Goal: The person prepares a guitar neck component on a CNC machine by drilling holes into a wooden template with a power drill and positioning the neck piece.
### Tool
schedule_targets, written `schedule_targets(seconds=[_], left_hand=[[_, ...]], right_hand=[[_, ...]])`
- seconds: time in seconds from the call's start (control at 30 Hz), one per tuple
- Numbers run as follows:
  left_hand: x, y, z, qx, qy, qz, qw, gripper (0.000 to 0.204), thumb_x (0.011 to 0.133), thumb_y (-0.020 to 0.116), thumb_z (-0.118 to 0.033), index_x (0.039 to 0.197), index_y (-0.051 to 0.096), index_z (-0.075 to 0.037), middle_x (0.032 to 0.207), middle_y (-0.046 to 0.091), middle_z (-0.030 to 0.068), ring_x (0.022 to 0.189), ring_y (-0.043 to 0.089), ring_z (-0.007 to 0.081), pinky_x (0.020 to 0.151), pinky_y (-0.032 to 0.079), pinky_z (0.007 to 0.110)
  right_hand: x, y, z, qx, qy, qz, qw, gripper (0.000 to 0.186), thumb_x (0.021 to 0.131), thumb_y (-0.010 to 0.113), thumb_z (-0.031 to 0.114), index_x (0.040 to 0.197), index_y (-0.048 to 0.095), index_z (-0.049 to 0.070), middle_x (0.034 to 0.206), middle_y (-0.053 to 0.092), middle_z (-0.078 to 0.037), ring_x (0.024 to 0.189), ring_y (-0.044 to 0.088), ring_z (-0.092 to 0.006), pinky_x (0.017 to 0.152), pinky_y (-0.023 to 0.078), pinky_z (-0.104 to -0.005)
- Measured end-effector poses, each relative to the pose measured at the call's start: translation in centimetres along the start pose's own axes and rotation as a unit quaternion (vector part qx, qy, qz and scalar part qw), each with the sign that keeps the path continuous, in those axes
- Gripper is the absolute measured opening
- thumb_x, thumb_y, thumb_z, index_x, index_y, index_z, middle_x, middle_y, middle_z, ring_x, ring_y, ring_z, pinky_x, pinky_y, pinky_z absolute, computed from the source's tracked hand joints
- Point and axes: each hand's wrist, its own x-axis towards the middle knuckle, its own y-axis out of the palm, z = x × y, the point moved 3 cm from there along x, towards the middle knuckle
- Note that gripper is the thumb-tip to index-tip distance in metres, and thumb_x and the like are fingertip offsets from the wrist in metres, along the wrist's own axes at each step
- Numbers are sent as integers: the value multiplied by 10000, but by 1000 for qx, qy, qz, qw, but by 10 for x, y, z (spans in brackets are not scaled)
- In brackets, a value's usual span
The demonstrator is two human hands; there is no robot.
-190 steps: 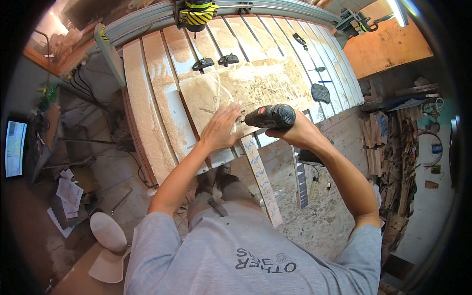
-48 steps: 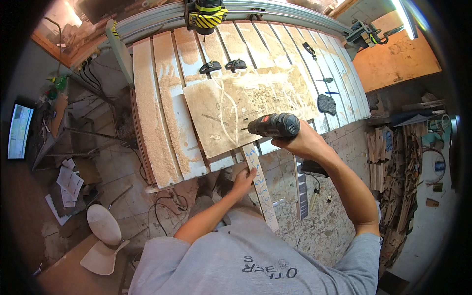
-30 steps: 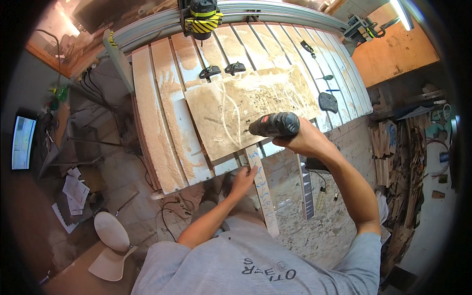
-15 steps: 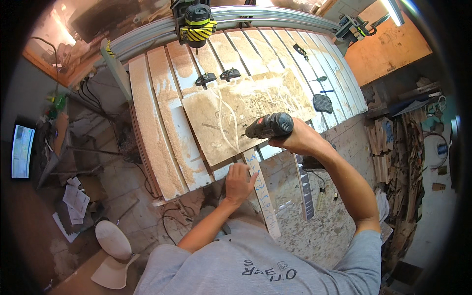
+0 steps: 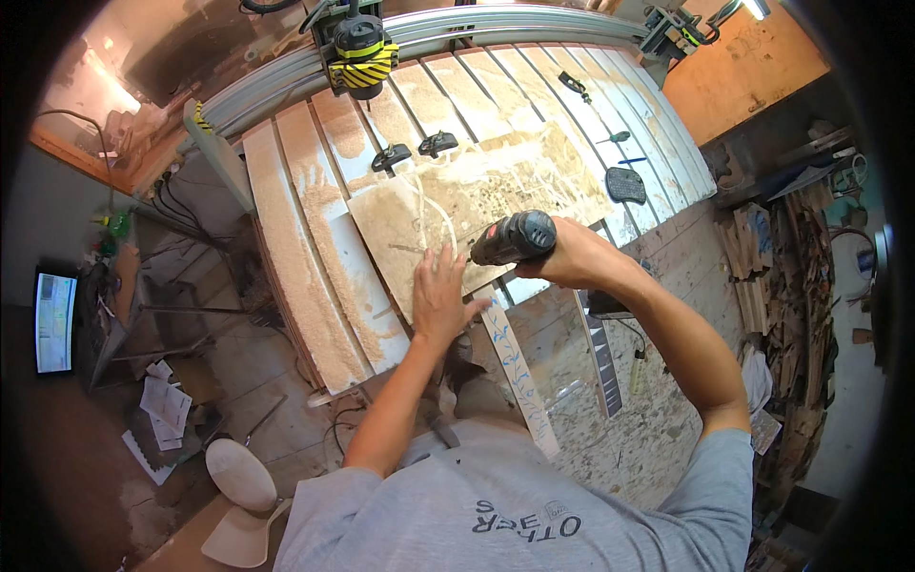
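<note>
My right hand (image 5: 577, 255) is wrapped round a black cordless drill (image 5: 515, 238) with a red patch. The drill's front end points left and down over the near edge of a worn, flat wooden board (image 5: 386, 243). My left hand (image 5: 439, 296) lies on that near edge with its fingers spread, just left of the drill, and its thumb reaches toward a narrow wooden strip (image 5: 518, 370) with blue marks. The strip sticks out toward me from under the board's edge. Whether the drill's tip touches anything is hard to see.
Under the board is a slotted machine bed (image 5: 286, 191) covered in sawdust, with a black-and-yellow striped spindle (image 5: 362, 67) above it. Black clamps (image 5: 437, 144) and a dark pad (image 5: 625, 185) rest there. A white chair (image 5: 238, 477) stands lower left; scrap wood (image 5: 796, 353) is stacked at right.
My left hand has moved up and forward from beside the strip onto the board's edge, its fingers now spread. The drill in my right hand has shifted slightly left in the view.
</note>
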Motion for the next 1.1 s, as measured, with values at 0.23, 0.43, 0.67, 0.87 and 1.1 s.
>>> schedule_targets(seconds=[0.23, 0.43, 0.67, 0.87, 1.1], left_hand=[[33, -1, 20, -158, -7, -3, 987, 284, 824, 838, -230, 1057, 770, -83, 1289, 649, 79, 1223, 556, 323, 1041, 449, 462], [36, 13, 33, -227, -22, -43, 973, 121, 809, 825, -120, 930, 822, -116, 1147, 726, 42, 1139, 615, 294, 1006, 465, 427], [38, 15, 34, -225, -44, -30, 973, 138, 809, 843, -182, 940, 834, -139, 1158, 742, 5, 1141, 609, 275, 1032, 446, 414], [41, 15, 29, -241, -50, -9, 969, 158, 809, 858, -224, 957, 848, -168, 1170, 759, -36, 1156, 591, 246, 1061, 422, 406], [39, 18, 30, -223, -47, -19, 974, 148, 808, 865, -224, 954, 856, -203, 1128, 745, -37, 1172, 578, 255, 1047, 426, 405]], right_hand=[[8, 7, -14, -5, -22, -6, 1000, 389, 750, 819, 265, 1052, 751, 28, 925, 759, -236, 898, 731, -419, 811, 581, -444], [3, 4, -7, -4, -16, 7, 1000, 388, 787, 843, 269, 1102, 758, 58, 974, 771, -207, 925, 736, -379, 846, 575, -434], [1, 5, -8, -4, 10, 19, 1000, 416, 819, 871, 248, 1184, 750, 88, 1053, 783, -165, 964, 737, -337, 883, 565, -415], [-4, -2, -10, 23, -21, -15, 999, 414, 776, 845, 274, 1112, 757, 49, 968, 773, -217, 933, 745, -367, 842, 576, -432], [-3, -2, -14, 25, -32, -9, 999, 401, 774, 845, 296, 1058, 763, 24, 925, 768, -231, 888, 744, -380, 803, 581, -428]])
